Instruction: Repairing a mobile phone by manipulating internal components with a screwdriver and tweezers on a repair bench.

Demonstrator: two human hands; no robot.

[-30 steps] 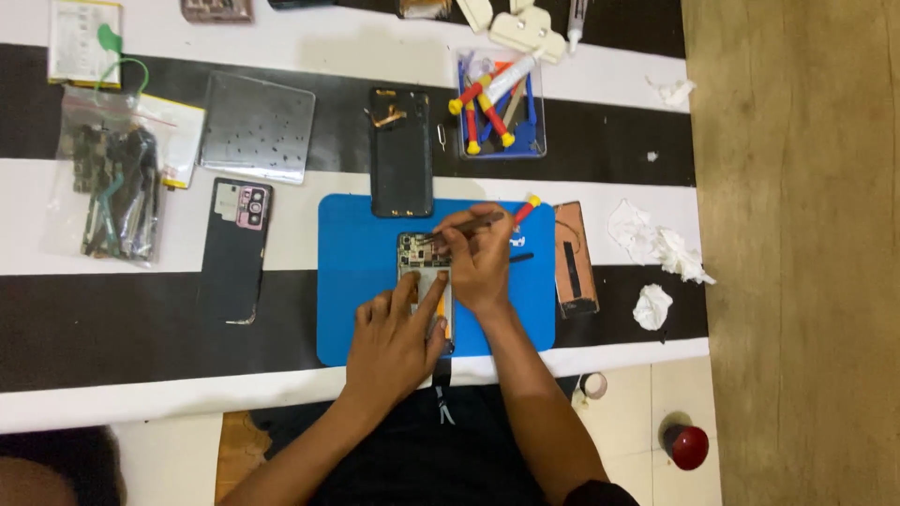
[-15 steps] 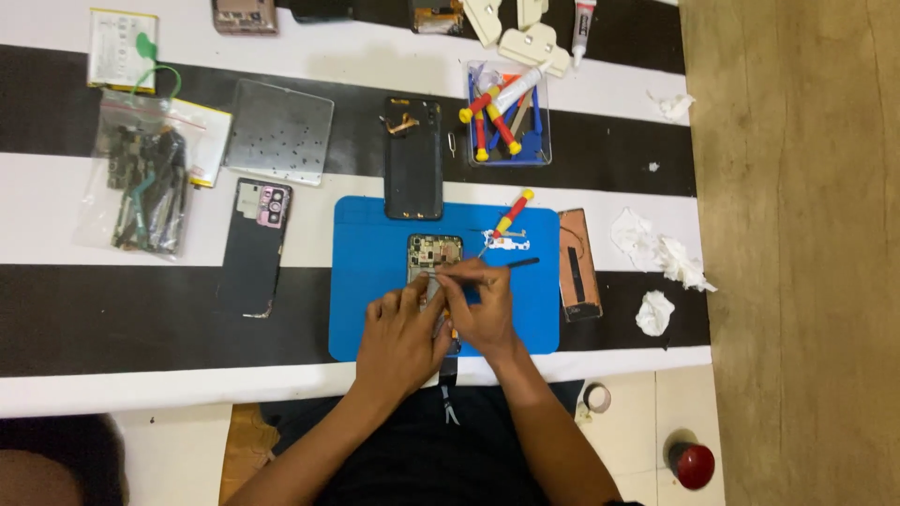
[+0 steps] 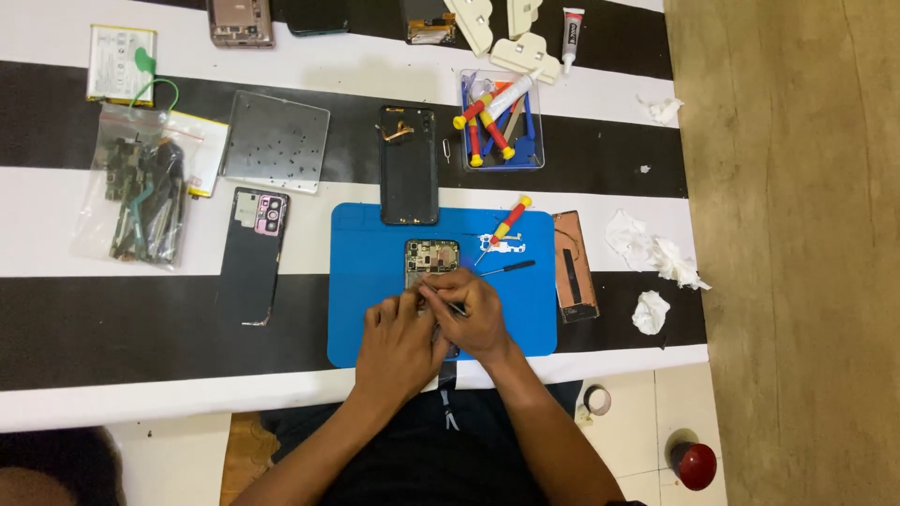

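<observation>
Two hands meet over the opened phone (image 3: 431, 262) on the blue mat (image 3: 366, 281), close together, fingertips touching or nearly so. Left hand (image 3: 398, 342) lies flat over the phone's lower half, prob. to pin it down so it won't slide. Right hand (image 3: 473, 314) is pinched shut on a thin dark tool (image 3: 457, 307), tip angled in toward the board; what kind of tool it is, can't tell. Only the phone's top end w/ exposed circuitry shows; the rest is under the hands.

Just right of the phone, on the mat: a black-handled screwdriver (image 3: 506, 269), a small white bracket part (image 3: 499, 246) and a red/yellow screwdriver (image 3: 509, 218), all within easy reach of the right hand. Beside the mat's right edge lies a brown strip-like part w/ a dark band (image 3: 574, 267), set off the work area. Crumpled tissues (image 3: 656, 272) sit further right.

Left of the mat: a dark back cover w/ camera cutout (image 3: 253, 253), parked face down. Overlapping the mat's far edge: a black phone frame (image 3: 408, 164). Beyond it a clear tray of red/yellow drivers (image 3: 502, 122) keeps tools together. Further left, a grey screw plate (image 3: 275, 141) holds small screws apart, and a clear bag of spare parts (image 3: 141, 197) lies near a battery (image 3: 120, 64). Far edge: more phones, white plastic pieces (image 3: 520, 47) and a glue tube (image 3: 572, 23).
</observation>
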